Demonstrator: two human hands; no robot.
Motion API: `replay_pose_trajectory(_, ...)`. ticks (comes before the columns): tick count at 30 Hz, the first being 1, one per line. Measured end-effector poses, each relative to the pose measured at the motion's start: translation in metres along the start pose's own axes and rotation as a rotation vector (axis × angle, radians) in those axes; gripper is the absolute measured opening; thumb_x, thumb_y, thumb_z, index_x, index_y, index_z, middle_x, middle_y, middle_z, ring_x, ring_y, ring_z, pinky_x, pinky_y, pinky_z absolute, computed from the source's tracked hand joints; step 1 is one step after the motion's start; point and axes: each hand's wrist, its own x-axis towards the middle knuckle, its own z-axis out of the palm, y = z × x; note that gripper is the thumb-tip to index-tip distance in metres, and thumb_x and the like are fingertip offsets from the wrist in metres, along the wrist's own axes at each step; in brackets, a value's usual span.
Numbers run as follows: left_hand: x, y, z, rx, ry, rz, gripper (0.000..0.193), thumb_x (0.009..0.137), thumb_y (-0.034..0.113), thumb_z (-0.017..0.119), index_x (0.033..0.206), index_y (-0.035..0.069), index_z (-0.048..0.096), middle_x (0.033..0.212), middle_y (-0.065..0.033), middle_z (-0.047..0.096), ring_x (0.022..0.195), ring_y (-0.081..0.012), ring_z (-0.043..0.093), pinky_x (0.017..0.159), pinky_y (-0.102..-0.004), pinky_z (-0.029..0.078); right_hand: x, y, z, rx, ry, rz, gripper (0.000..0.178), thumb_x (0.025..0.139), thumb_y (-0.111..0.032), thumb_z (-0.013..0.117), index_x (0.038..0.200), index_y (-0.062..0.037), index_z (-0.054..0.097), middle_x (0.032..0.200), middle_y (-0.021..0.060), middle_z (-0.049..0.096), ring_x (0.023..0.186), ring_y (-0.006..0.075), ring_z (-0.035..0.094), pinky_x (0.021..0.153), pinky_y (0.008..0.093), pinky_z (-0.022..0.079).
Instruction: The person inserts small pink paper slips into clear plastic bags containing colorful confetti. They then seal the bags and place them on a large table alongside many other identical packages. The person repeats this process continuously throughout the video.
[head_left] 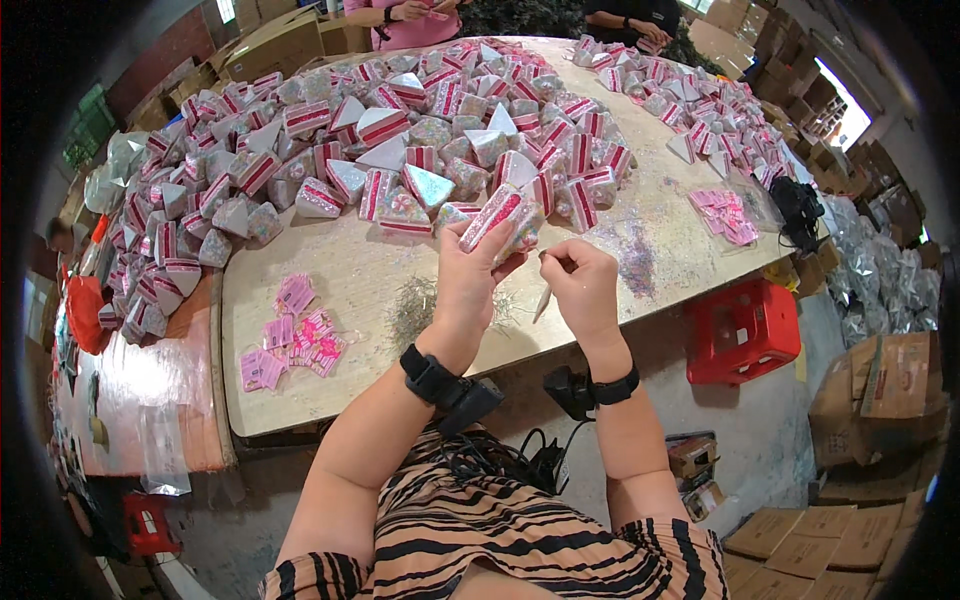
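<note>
My left hand (pixel 466 285) is closed around a cake-slice ornament (pixel 494 212), white and glittery with deep pink stripes, raised over the near part of the table. Just to its right, my right hand (pixel 585 290) is pinched shut with a slim, pale, pointed stick (pixel 542 304) angling down from the fingers. Whether the fingertips also grip something smaller is too fine to make out. Beneath my hands lies a tangle of thin silvery wire pieces (pixel 412 312). Pink printed cards (pixel 315 342) are spread on the table to the left of my left wrist.
A big heap of similar slice ornaments (pixel 380 155) covers the table's far side, with a second heap (pixel 720 120) at right. More pink cards (pixel 722 215) lie near the right edge. A red stool (pixel 745 335) and cardboard boxes (pixel 880 410) stand right. Two people work across the table.
</note>
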Motion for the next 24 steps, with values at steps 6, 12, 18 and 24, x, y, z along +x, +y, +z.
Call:
replay_pose_trajectory(6, -0.001, 0.006, -0.005, 0.127, -0.056, 0.093, 0.042, 0.090, 0.012, 0.066, 0.117, 0.002, 0.035, 0.113, -0.0165, 0.059, 0.091, -0.0260, 0.067, 0.078, -0.0370, 0.058, 0.001, -0.005, 0.003, 0.046, -0.034, 0.117, 0.011, 0.078, -0.005, 0.063, 0.076, 0.0062, 0.065, 0.062, 0.0073, 0.062, 0.056, 0.0085, 0.055, 0.055, 0.0264, 0.045)
replay_pose_trajectory(12, -0.001, 0.009, -0.010, 0.107, -0.044, 0.079, 0.041, 0.091, 0.012, 0.065, 0.118, 0.001, 0.035, 0.112, -0.0167, 0.059, 0.093, -0.0263, 0.067, 0.079, -0.0365, 0.058, 0.000, -0.006, 0.009, 0.067, -0.043, 0.121, 0.011, 0.077, -0.004, 0.063, 0.075, 0.0066, 0.065, 0.062, 0.0088, 0.062, 0.056, 0.0105, 0.056, 0.055, 0.0270, 0.046)
replay_pose_trajectory(18, -0.002, 0.015, -0.010, 0.064, -0.065, 0.079, 0.040, 0.090, 0.011, 0.065, 0.115, 0.001, 0.034, 0.109, -0.0158, 0.060, 0.089, -0.0240, 0.068, 0.077, -0.0332, 0.058, -0.001, -0.008, 0.012, 0.073, -0.016, 0.097, 0.010, 0.077, -0.003, 0.063, 0.075, 0.0066, 0.065, 0.062, 0.0082, 0.062, 0.056, 0.0102, 0.056, 0.055, 0.0267, 0.046)
replay_pose_trajectory(24, -0.002, 0.019, -0.013, 0.060, -0.035, 0.034, 0.037, 0.093, 0.013, 0.063, 0.117, 0.001, 0.038, 0.108, -0.0162, 0.062, 0.091, -0.0255, 0.067, 0.079, -0.0379, 0.058, -0.001, -0.011, 0.015, 0.127, -0.034, 0.143, 0.011, 0.078, -0.004, 0.064, 0.075, 0.0064, 0.065, 0.061, 0.0053, 0.061, 0.055, 0.0073, 0.054, 0.052, 0.0248, 0.044)
